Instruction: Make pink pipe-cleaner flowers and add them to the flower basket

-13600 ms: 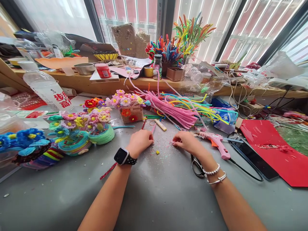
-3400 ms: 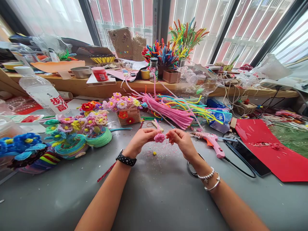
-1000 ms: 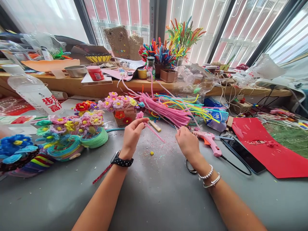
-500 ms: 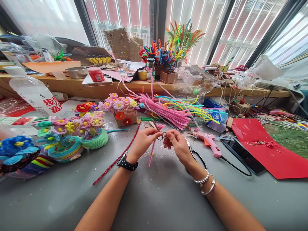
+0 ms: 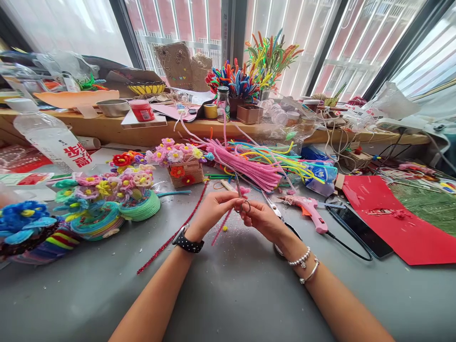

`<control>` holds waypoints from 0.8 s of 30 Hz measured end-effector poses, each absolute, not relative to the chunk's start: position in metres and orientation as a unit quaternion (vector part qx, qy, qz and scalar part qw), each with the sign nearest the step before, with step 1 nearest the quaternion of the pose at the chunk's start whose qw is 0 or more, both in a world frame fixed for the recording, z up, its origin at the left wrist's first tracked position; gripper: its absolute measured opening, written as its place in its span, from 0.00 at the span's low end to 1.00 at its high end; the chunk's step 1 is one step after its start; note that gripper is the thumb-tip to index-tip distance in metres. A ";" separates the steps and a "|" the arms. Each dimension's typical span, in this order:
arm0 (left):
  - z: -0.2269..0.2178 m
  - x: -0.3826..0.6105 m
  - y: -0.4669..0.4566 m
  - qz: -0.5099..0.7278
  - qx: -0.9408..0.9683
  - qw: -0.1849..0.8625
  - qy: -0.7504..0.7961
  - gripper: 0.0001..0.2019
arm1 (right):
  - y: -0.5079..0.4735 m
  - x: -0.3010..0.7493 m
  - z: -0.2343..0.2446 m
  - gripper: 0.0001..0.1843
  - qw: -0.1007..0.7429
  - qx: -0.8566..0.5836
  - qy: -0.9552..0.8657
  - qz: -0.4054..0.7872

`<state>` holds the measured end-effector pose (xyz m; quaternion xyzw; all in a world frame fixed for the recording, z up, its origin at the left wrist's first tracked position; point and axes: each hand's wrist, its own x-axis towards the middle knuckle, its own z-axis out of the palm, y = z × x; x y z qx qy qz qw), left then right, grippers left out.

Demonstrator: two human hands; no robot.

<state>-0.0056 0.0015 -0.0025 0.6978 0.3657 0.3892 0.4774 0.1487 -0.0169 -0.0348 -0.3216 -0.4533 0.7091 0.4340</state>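
My left hand (image 5: 218, 207) is closed, fingertips pinched around a pink pipe cleaner (image 5: 221, 228) whose end slants down over the table. My right hand (image 5: 262, 219) is closed on a small pair of scissors (image 5: 245, 205), blades up and finger loops at the fingertips. Both hands' fingertips meet around the scissors, so part of the grip is hidden. A fluffy pink tuft (image 5: 244, 190) shows just beyond them. Left of my left hand lies a red tinsel stem (image 5: 171, 241). Larger scissors (image 5: 272, 205) lie partly behind my right hand.
A pink glue gun (image 5: 309, 209) and a phone (image 5: 359, 230) lie to the right, beside red card (image 5: 420, 232). A pink pipe-cleaner bundle (image 5: 245, 164) lies ahead. Pipe-cleaner flowers stand in a green pot (image 5: 140, 206) and a woven basket (image 5: 185, 175). A bottle (image 5: 53, 137) stands left.
The small scissors have turned more upright, and my right hand has rotated and closed in around their loops. The hanging pink pipe cleaner has swung left; a yellow bit on the table shows more clearly.
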 end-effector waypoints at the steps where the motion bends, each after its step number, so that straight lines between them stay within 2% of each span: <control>1: -0.003 -0.005 0.001 0.382 0.704 0.478 0.361 0.13 | -0.017 0.149 -0.034 0.12 0.428 -0.320 -0.453 0.713; 6: -0.005 -0.004 0.003 0.395 0.688 0.471 0.384 0.11 | -0.019 0.150 -0.031 0.11 0.431 -0.314 -0.443 0.721; 12: -0.004 -0.005 0.005 0.483 0.587 0.521 0.388 0.10 | -0.015 0.147 -0.039 0.21 0.484 -0.350 -0.463 0.654; 17: -0.006 -0.008 0.006 0.523 0.553 0.533 0.370 0.09 | -0.016 0.145 -0.043 0.25 0.432 -0.400 -0.522 0.617; 21: -0.007 -0.010 0.008 0.551 0.565 0.485 0.377 0.07 | -0.022 0.143 -0.035 0.22 0.376 -0.410 -0.578 0.597; 24: -0.006 -0.010 0.008 0.557 0.553 0.495 0.372 0.06 | -0.024 0.141 -0.031 0.17 0.384 -0.414 -0.590 0.577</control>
